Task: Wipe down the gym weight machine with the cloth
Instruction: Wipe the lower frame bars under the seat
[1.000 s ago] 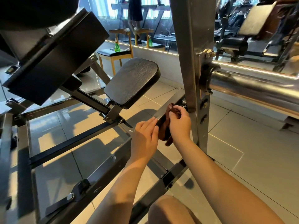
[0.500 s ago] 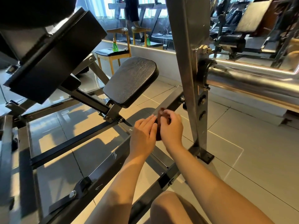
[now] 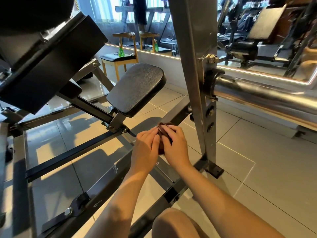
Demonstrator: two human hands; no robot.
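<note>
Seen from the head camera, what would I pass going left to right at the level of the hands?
black cross rail → left hand → brown cloth → right hand → grey upright post → tiled floor

1. The post (image 3: pixel 195 74) stands just right of the right hand (image 3: pixel 175 148) and closes that side.
2. The chrome bar (image 3: pixel 267 98) sticks out from the post, with open floor (image 3: pixel 257 169) under it.
3. The seat pad (image 3: pixel 137 90) hangs over the room up-left.
4. Left of the hand, the gaps between the frame bars (image 3: pixel 72 156) are free.
</note>
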